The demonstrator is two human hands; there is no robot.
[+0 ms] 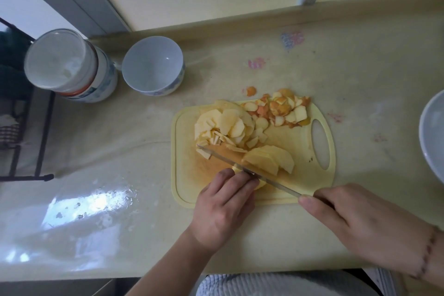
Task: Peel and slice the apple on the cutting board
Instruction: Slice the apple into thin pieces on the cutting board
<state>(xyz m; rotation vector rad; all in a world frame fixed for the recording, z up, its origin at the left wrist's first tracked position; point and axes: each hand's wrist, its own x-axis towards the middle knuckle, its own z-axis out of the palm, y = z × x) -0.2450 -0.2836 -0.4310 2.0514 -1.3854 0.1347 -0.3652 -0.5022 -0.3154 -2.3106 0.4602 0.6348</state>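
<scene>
Left hand (224, 202) curls over the apple piece (260, 184) on the cutting board (305, 190); right hand (358, 221) grips the knife (240, 163), blade against the left fingertips, slices (269, 160) fanned just beyond.

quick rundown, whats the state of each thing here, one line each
pale yellow plastic cutting board: flat on counter, loaded with apple
peeled apple piece: under left hand, being sliced
fresh fan of slices: leaning beside the blade
heap of pale apple slices: piled at board's far side
red-orange peel scraps: heaped at far right corner
long steel knife: blade down across board
left hand: holding apple piece
right hand: grip on knife handle
white ceramic bowl: upright, empty
</scene>
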